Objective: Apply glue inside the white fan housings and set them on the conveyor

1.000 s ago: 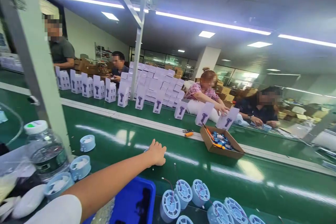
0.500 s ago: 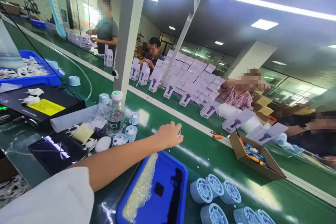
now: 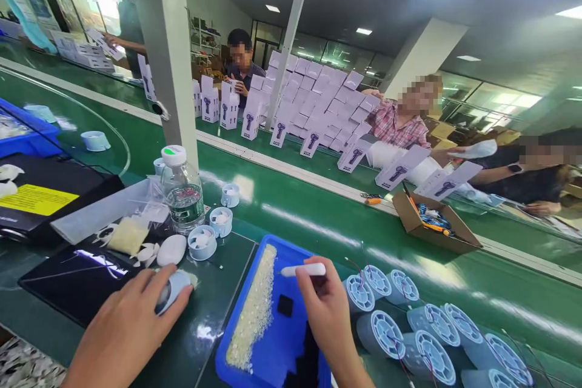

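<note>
My left hand [image 3: 130,318] is closed around a light blue round plastic part [image 3: 176,288], beside the dark flat-screened device [image 3: 75,279]. Over the blue tray [image 3: 221,348], my right hand [image 3: 328,309] grips a white pen-like tool [image 3: 302,270] with a thin tip pointing left. Small pale pieces [image 3: 254,309] are heaped along the tray's left side. A small black square [image 3: 285,305] and other dark pieces lie to their right. Near my left hand are a white oval object [image 3: 171,250] and a light blue cup-like part [image 3: 202,242] with white pieces inside.
A water bottle [image 3: 182,191] stands at the post's foot. Several light blue cylinders [image 3: 382,333] with wires are at right. Beyond them, a cardboard box [image 3: 431,227] of tools sits by the belt [image 3: 291,212]. White cartons [image 3: 313,139] line the far side, where several people work.
My left hand has come back from above the belt to the near left and now holds the light blue part. My right hand has entered with the white tool. The view has shifted.
</note>
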Motion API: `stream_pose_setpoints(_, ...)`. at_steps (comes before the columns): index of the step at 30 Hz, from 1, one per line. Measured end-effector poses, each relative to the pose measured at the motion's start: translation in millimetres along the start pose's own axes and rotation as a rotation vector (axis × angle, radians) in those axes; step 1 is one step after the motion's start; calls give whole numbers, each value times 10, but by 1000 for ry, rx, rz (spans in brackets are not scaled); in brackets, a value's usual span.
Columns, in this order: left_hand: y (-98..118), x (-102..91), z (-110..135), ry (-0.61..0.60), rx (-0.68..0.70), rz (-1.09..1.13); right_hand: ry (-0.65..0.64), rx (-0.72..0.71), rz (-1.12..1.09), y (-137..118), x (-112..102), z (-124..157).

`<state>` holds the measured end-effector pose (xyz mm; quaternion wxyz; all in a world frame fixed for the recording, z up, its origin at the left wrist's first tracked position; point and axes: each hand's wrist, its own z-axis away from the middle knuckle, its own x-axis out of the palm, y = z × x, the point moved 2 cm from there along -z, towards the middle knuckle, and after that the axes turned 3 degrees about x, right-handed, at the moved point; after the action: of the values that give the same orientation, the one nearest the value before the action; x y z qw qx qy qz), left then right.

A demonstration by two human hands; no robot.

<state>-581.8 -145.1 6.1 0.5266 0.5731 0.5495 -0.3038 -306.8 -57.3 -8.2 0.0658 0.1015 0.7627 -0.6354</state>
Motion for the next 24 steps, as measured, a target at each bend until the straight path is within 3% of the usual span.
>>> stream_pose_setpoints(3, -69, 17, -98, -26, 187, -145, -23, 4, -67, 94, 30, -90)
stream_pose_setpoints(6, 23, -89, -206, 28, 308, -83, -45, 0, -110, 163, 50, -159)
stream_pose_setpoints(12, 784, -544, -677, 129, 20, 258, 16, 3, -141, 275, 80, -342)
stream_pose_setpoints(16, 1280, -740, -1050, 176, 71, 434, 36, 2, -146, 314, 100, -389)
stream_pose_setpoints(20, 1555, -735, -1283, 154, 138, 621, 3, 3, -132, 318, 117, -384)
stream_pose_setpoints(24, 1664, -580, -1371, 43, 177, 688, 0, 16, -91, 342, 121, -366)
